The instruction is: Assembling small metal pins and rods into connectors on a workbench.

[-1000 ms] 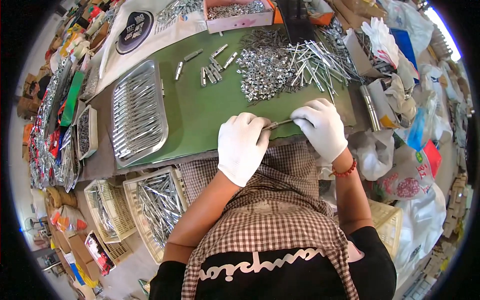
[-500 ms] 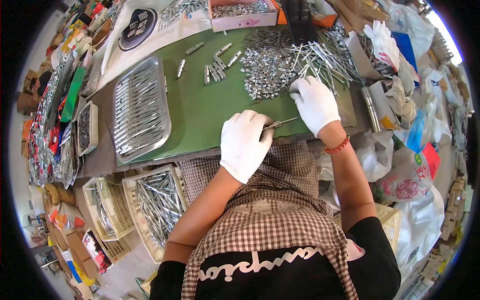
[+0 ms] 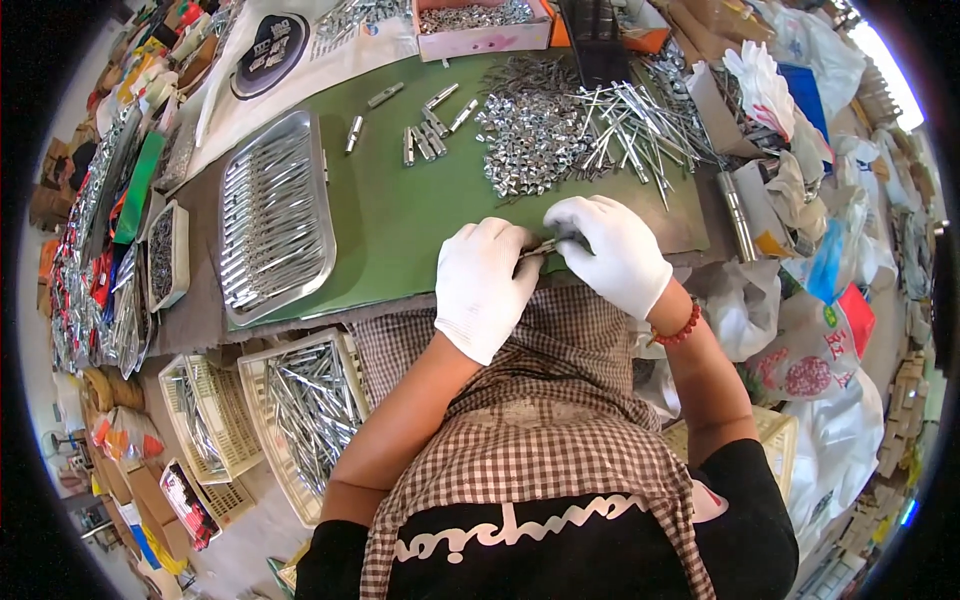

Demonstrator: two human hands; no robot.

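In its white glove, my left hand [image 3: 484, 288] is closed on a thin metal rod [image 3: 541, 250] near the mat's front edge. My right hand [image 3: 612, 256], also gloved in white, pinches at the rod's other end. Its fingers hide that end, so I cannot tell whether a small piece is between them too. Just beyond the hands lies a pile of small shiny metal sleeves [image 3: 530, 140] on the green mat [image 3: 400, 220]. Long thin metal rods [image 3: 635, 130] lie loosely heaped to the right of the pile.
A metal tray [image 3: 328, 225] of neatly laid rods rests at left. Several short metal cylinders [image 3: 425, 142] lie mid-mat. A pink box [image 3: 485, 42] of small parts stands at the back. Below the table's left side is a cream basket [image 3: 262, 425] of metal rods.
My right hand has moved left and toward me, from the edge of the sleeve pile to the rod's exposed end. My left hand stays nearly in place, holding the rod.
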